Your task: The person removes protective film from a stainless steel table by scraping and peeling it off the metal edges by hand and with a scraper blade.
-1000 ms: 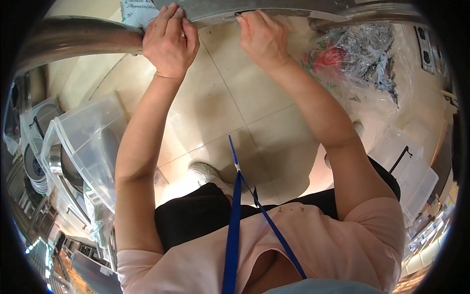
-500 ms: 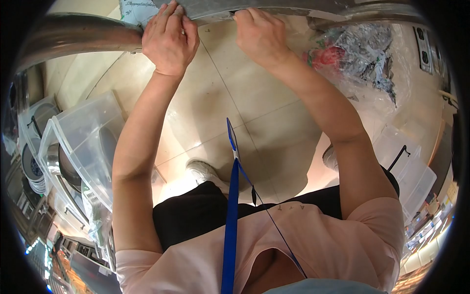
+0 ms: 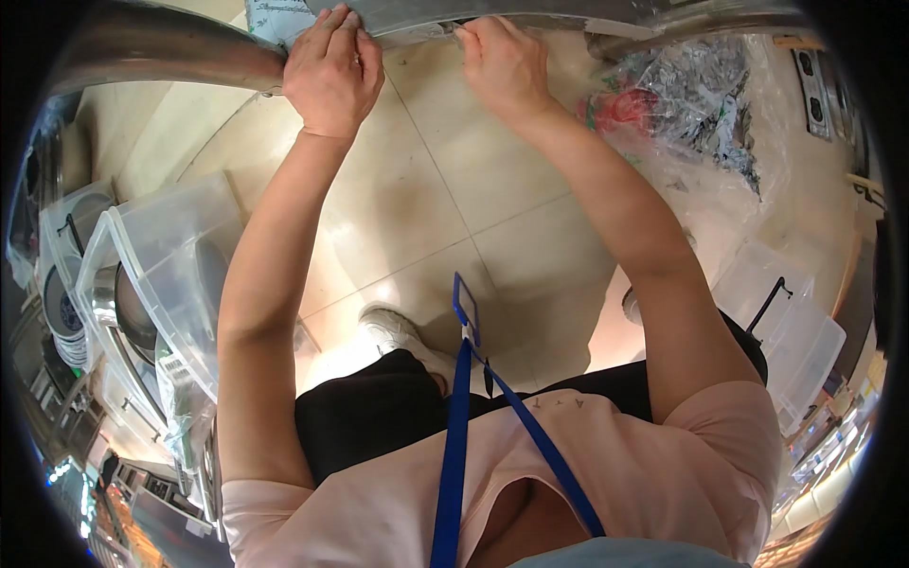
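My left hand (image 3: pixel 331 78) lies over the edge of a grey metal panel (image 3: pixel 530 9) at the top of the view, fingers stretched out and close together. A sheet of printed film (image 3: pixel 276 19) shows beside it. Farther right, my right hand (image 3: pixel 505 66) is closed at the same edge, thumb against curled fingers. Whatever it pinches is small and partly hidden. A thick metal tube (image 3: pixel 180 47) runs in from the left and ends near my left hand.
Crumpled clear and silvery film (image 3: pixel 696 99) lies on the tiled floor (image 3: pixel 417 189) to the right. Clear plastic bins stand at the left (image 3: pixel 170 256) and right (image 3: pixel 791 331), the left one near pans. A blue lanyard (image 3: pixel 453 454) hangs from my neck.
My right hand has shifted slightly down along the panel's edge, still closed. The left hand stays about where it was. The lanyard's badge has swung back toward my body.
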Demonstrator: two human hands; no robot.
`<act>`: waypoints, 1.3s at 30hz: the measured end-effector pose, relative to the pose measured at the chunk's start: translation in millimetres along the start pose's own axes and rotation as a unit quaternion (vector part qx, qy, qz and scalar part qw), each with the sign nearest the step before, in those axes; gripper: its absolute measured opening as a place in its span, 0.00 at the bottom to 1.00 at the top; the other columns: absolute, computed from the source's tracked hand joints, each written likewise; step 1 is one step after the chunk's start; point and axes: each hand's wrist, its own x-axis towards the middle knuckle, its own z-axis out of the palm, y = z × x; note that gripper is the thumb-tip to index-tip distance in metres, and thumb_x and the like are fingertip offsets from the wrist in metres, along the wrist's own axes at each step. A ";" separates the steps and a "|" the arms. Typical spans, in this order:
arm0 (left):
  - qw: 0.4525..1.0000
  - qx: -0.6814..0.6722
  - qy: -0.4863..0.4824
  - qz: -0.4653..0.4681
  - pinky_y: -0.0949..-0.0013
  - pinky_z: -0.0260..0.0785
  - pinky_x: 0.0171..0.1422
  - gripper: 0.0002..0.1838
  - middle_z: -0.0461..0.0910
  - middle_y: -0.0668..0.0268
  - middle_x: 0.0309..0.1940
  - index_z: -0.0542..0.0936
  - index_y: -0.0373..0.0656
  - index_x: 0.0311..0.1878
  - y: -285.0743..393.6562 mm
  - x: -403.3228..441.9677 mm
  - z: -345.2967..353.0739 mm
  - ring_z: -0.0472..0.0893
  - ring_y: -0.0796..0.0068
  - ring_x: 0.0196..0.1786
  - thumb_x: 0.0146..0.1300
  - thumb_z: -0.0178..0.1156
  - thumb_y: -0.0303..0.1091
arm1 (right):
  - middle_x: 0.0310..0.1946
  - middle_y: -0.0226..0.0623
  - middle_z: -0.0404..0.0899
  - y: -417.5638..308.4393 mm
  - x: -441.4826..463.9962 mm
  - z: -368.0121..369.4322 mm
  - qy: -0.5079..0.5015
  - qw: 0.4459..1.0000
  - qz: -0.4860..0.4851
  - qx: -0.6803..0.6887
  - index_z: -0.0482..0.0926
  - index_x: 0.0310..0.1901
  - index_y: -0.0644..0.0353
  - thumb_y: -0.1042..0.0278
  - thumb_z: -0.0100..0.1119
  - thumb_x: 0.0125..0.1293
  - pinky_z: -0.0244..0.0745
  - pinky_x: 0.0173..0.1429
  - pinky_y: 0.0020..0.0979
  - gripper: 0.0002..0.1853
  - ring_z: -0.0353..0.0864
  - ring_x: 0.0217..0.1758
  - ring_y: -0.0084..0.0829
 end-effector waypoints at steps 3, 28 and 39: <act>1.000 0.005 -0.001 0.001 0.69 0.71 0.45 0.07 0.80 0.64 0.36 0.80 0.40 0.32 0.1 2.2 1.3 0.79 0.66 0.41 0.51 0.55 0.28 | 0.23 0.36 0.76 -3.2 2.3 1.2 -0.007 0.999 -0.031 -0.035 0.74 0.26 0.58 0.69 0.57 0.53 0.69 0.28 0.37 0.04 0.75 0.24 0.40; 0.997 -0.073 -0.024 -0.021 0.69 0.69 0.45 0.06 0.79 0.66 0.37 0.78 0.41 0.33 -1.8 4.7 -8.8 0.77 0.65 0.37 0.53 0.55 0.30 | 0.26 0.44 0.78 18.5 -95.1 23.3 -0.314 0.906 0.272 0.083 0.76 0.26 0.62 0.63 0.56 0.52 0.71 0.38 0.38 0.10 0.78 0.33 0.43; 0.989 -0.140 0.036 -0.013 0.66 0.67 0.37 0.07 0.77 0.64 0.35 0.77 0.42 0.36 -5.6 -4.5 -4.9 0.75 0.66 0.29 0.52 0.54 0.26 | 0.29 0.37 0.72 -40.4 -3.7 15.6 0.075 0.996 0.022 -0.034 0.72 0.32 0.61 0.68 0.65 0.43 0.65 0.41 0.38 0.14 0.71 0.35 0.41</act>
